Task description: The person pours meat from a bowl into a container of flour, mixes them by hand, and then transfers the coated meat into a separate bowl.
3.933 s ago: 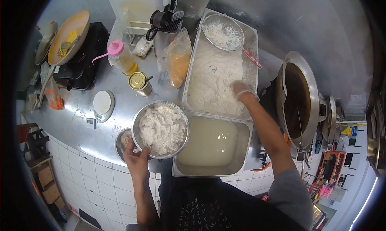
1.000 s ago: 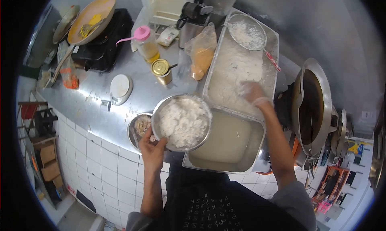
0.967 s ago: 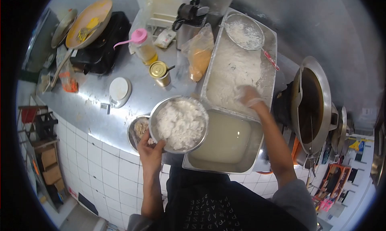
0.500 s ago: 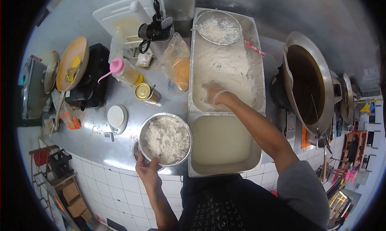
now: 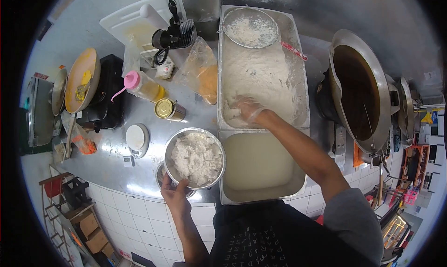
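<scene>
My left hand grips the near rim of a round metal bowl, thumb inside the edge. White flour-coated pieces fill the bowl, which overlaps another metal bowl beneath it. In a clear plastic glove, my right hand reaches into the near left part of a deep metal tray of white flour. Its fingers are partly sunk in the flour, so their grip is hidden. A sieve with floury crumbs lies at the tray's far end, its red-and-white handle over the right rim.
Nearer me, a second metal tray holds pale liquid. A large wok of dark oil stands right. Leftward are a scale, a can, a pink-capped squeeze bottle, a bag of orange powder and a frying pan.
The view has shifted slightly. My right hand stays in the flour at nearly the same place, its fingers lower and further left. My left hand still holds the bowl.
</scene>
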Action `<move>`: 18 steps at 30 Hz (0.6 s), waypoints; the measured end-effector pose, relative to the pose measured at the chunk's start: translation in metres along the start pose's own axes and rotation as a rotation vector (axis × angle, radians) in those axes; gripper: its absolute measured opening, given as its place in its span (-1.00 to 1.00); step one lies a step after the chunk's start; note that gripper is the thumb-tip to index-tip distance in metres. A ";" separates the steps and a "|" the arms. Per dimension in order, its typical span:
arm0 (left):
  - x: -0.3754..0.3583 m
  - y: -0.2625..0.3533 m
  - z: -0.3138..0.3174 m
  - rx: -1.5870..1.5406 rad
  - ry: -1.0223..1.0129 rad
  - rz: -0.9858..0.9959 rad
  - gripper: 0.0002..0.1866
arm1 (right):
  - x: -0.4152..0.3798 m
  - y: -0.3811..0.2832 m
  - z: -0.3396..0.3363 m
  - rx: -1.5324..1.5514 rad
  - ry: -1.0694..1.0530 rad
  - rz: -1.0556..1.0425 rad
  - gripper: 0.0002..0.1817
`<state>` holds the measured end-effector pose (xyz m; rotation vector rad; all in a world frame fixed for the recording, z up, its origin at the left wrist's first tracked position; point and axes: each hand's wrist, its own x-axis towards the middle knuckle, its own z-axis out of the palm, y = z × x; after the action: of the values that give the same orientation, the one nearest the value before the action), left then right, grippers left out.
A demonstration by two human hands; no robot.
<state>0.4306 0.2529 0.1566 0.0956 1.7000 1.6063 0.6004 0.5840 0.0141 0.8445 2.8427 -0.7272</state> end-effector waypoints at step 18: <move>-0.010 -0.001 0.004 -0.032 0.025 0.025 -0.32 | 0.019 0.020 -0.021 0.229 -0.167 -0.082 -0.51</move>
<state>0.4400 0.2503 0.1608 0.0810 1.6974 1.6592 0.5956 0.6177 0.0205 0.6594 2.6944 -1.0951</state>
